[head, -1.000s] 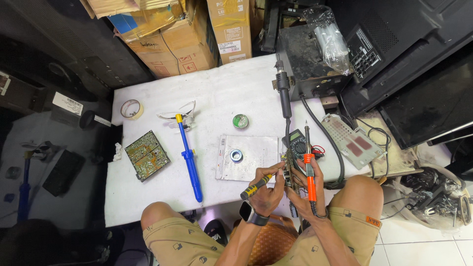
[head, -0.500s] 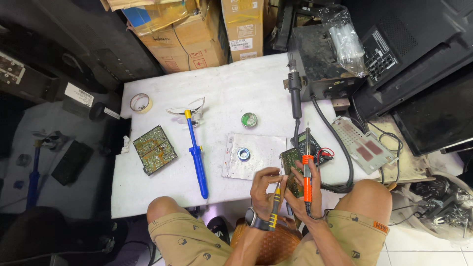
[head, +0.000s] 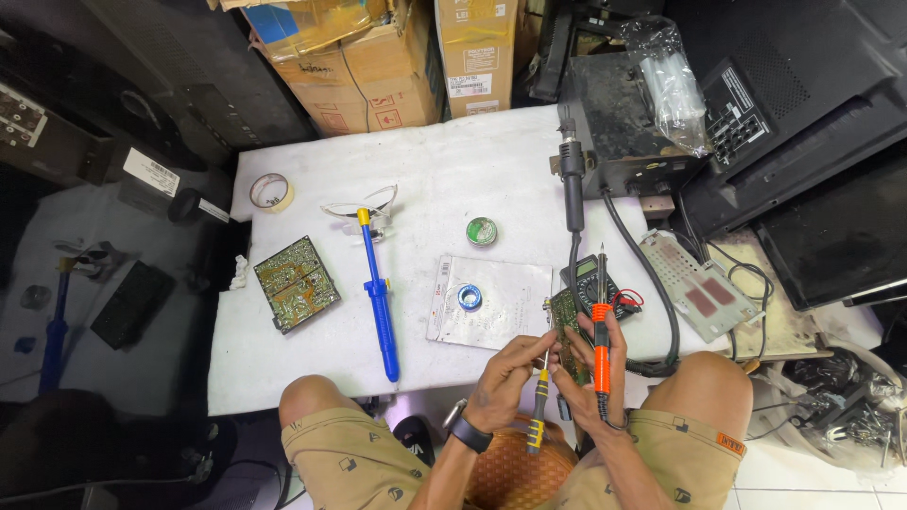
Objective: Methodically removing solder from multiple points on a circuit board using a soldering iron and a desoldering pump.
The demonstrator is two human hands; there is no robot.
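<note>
At surface edge: small green board [head: 565,319]
Left hand [head: 505,373]: gripping screwdriver [head: 539,406], keep tip steady
Right hand [head: 595,364]: clasping board and orange iron [head: 601,335], hold firm

white table [head: 472,170]; tape roll [head: 269,191]; circuit board [head: 295,283]; blue desoldering pump [head: 380,302]; metal plate [head: 487,302]

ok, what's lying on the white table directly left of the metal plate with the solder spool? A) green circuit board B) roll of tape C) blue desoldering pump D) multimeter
C: the blue desoldering pump with its yellow tip lies lengthwise just left of the metal plate; the tape roll and the circuit board sit farther left.
</note>
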